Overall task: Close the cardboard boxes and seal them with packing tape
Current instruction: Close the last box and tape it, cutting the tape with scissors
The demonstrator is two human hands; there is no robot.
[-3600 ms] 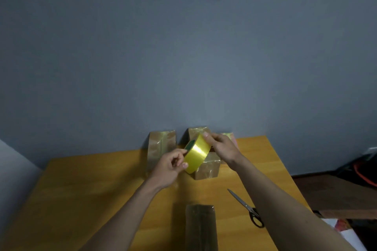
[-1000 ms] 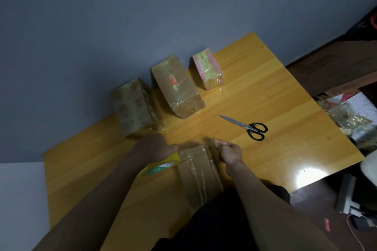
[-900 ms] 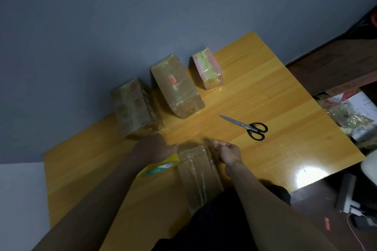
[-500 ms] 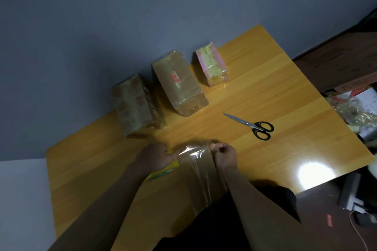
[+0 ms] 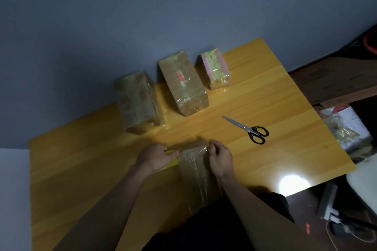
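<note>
A strip of packing tape is stretched across the far end of the near cardboard box at the tabletop front edge; the yellow tape roll is gripped by the left hand; the strip's free end is pinched by the right hand; pressing down, then cutting with the scissors, is judged next.

Both hands at tape-wrapped box on table

I can read no words or numbers anywhere. The middle box on my desk bears a red mark, perhaps a label, too blurred to make out.
</note>
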